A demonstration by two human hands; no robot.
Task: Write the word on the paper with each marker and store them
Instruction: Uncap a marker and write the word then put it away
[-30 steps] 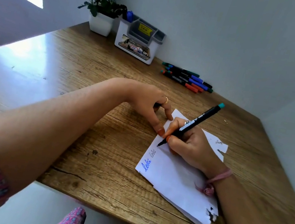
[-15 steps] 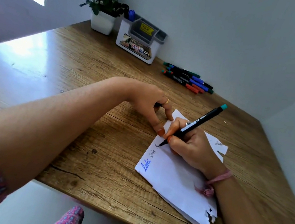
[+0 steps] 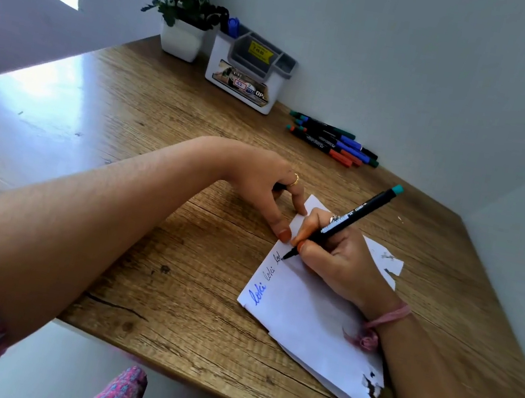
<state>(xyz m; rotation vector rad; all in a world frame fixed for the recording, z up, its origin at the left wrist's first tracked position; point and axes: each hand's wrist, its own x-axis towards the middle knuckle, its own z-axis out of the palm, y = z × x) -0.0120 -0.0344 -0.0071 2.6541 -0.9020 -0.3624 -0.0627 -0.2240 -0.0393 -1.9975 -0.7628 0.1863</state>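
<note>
- The wooden table (image 3: 147,131) lies under both my hands.
- The white paper (image 3: 307,314) sits beneath my right hand (image 3: 344,261).
- My left hand (image 3: 266,189) presses curled fingertips on the paper's far edge.
- Spare markers (image 3: 333,143) lie well beyond my hands.
- My right hand pinches a teal-capped marker (image 3: 344,221), tip on the paper.

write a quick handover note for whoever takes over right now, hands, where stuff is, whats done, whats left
Right hand grips the marker, tip on the paper. Left hand holds a dark thing and pins the paper's top edge with a fingertip.
Other markers lie by the wall; one blue marker stands in the holder.
Done: two words written, a third begun.
Left: finish this word, store the marker, repeat with the others.
</note>
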